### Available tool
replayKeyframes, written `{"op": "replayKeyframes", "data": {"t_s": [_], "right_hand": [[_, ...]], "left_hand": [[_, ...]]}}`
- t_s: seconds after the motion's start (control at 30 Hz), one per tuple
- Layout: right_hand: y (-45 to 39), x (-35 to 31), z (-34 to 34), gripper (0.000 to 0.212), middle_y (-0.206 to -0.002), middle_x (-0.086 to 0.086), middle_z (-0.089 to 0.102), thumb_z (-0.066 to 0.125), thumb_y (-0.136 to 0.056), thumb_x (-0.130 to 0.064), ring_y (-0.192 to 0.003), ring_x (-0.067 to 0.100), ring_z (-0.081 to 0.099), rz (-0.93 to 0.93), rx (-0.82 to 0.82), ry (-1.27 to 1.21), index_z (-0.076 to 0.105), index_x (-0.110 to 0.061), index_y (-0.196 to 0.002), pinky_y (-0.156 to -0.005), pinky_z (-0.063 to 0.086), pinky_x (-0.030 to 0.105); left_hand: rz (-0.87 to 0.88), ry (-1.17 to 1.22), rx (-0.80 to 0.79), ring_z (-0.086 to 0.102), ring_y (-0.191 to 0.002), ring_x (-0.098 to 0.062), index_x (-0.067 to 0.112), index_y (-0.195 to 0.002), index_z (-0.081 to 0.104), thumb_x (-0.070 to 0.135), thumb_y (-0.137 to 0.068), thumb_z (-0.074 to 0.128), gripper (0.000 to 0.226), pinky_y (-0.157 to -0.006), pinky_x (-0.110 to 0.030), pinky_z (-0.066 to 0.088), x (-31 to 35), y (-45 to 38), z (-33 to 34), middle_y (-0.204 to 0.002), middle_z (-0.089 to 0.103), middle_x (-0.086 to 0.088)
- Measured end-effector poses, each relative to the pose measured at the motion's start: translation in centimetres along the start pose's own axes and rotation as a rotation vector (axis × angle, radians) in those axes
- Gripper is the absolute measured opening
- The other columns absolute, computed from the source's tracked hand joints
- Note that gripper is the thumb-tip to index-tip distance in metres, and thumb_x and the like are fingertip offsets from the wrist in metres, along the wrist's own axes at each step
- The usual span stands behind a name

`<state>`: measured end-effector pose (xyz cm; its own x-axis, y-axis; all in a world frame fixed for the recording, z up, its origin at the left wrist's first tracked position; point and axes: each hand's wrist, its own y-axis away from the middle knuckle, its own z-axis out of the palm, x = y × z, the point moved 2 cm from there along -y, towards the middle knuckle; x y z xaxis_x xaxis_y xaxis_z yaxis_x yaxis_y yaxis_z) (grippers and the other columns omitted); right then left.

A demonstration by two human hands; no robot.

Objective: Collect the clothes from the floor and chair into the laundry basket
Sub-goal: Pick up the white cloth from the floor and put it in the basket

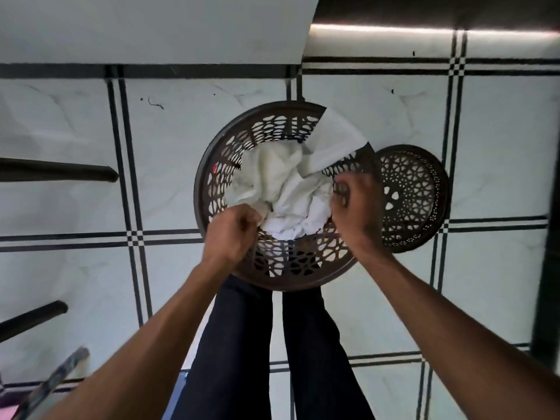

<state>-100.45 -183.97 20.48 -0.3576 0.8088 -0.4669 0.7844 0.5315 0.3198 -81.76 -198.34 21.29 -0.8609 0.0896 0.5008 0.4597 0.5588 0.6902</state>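
Head view, looking straight down. A round brown laundry basket [281, 272] with a lattice wall stood on a pale tiled floor [75, 192] marked with dark double lines. Its matching lid [412, 195] lay flat on the tiles, touching the basket's right side.

White clothes [281, 189] sat bunched inside the basket, filling most of the opening. One white piece [333, 137] draped over the far right rim and hung partly outside. A small spot of red showed among the cloth near the left wall; what it belonged to could not be told.

The left hand [233, 231] was over the near left rim, fingers curled tight and clamped on an edge of the white clothes. The right hand [357, 204] was at the near right rim, fingers bent together; whether they pinched cloth or the basket wall could not be told.

Dark trouser legs [236, 344] stood just behind the basket. Dark chair legs [60, 174] reached in from the left edge.
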Motion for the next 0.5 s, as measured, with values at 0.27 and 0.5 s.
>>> {"op": "replayKeyframes", "data": {"t_s": [0.27, 0.5], "right_hand": [[-10.3, 0.7, -1.7, 0.06, -0.14, 0.01, 0.058, 0.075, -0.083, -0.024, -0.129, 0.026, 0.054, 0.068, -0.09, -0.045, 0.054, -0.019, -0.139, -0.109, 0.043, 0.036], [-11.1, -2.5, -2.4, 0.018, -0.076, -0.007, 0.072, 0.075, -0.077, -0.001, -0.068, 0.004, 0.065, 0.004, -0.027, 0.002, 0.07, -0.018, -0.076, -0.069, 0.056, 0.02]], "left_hand": [[-0.033, 0.301, -0.013, 0.072, -0.075, -0.014, 0.021, -0.091, 0.074, 0.012, -0.092, 0.066, 0.011, -0.075, -0.031, 0.061, 2.8, -1.0, 2.5, -0.079, 0.074, 0.005], [-0.047, 0.561, -0.123, 0.068, -0.074, -0.017, 0.008, -0.099, 0.071, 0.007, -0.094, 0.063, 0.01, -0.08, -0.042, 0.063, 8.1, -3.9, 3.0, -0.086, 0.072, -0.004]]}}
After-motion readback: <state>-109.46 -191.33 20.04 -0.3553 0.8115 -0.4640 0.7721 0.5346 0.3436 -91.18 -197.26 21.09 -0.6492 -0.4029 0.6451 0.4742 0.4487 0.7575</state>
